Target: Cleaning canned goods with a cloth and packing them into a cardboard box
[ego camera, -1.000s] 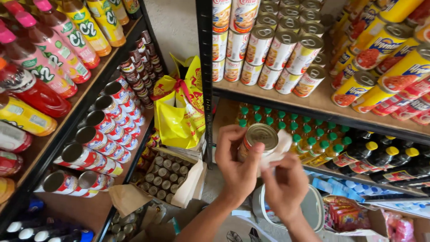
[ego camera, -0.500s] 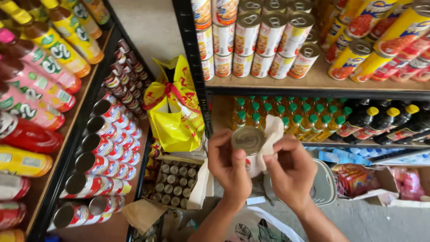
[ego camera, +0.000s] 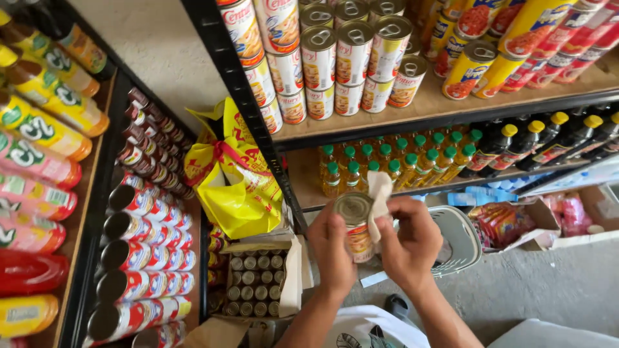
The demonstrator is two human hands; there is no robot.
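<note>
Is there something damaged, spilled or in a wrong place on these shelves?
Nothing is spilled or visibly damaged. One oddity: a yellow plastic bag is wedged between the two racks. The left hand holds a can and the right hand holds a cloth.

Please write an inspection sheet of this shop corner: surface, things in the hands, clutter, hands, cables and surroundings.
Surface: wooden shelf boards in black metal racks.
Job's things: tin can, lid up; pale cloth against its rim.
Clutter: yellow plastic bag; open carton of small cans; grey basket.
Grippers: left hand grips the can; right hand holds the cloth.
Cables: nothing seen.
Surroundings: stacked cans, green-capped bottles, concrete floor.
</note>
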